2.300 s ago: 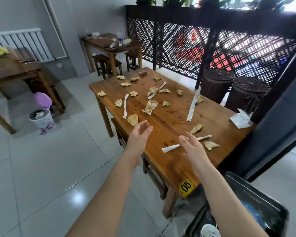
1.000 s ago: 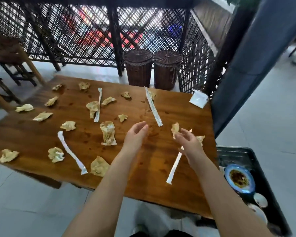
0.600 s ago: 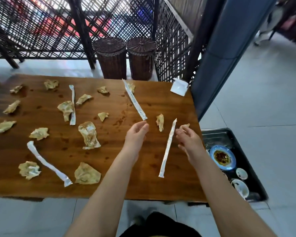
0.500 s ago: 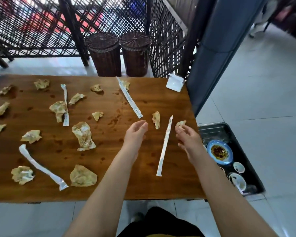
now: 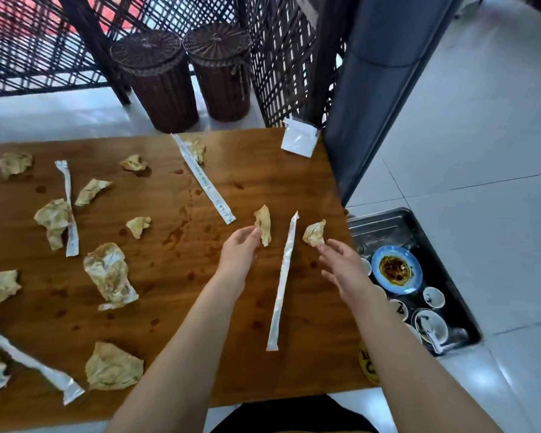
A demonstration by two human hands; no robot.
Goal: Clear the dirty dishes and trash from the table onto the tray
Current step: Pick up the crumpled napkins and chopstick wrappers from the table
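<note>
Table (image 5: 175, 276) as landmark. Left hand (image 5: 238, 249) over its right part, fingertips pinching stained napkin (image 5: 263, 224). Right hand (image 5: 341, 266) near right edge, fingers loosely spread, tips touching second napkin (image 5: 314, 234); firm grip cannot tell. Long wrapper (image 5: 282, 282) lies flat between hands. Two more wrappers left, one at back. White packet (image 5: 299, 140) at back right corner. Tray (image 5: 388, 223) on floor right of table holds blue plate (image 5: 395, 270), several small cups. Two wicker baskets (image 5: 156, 79) behind table.
</note>
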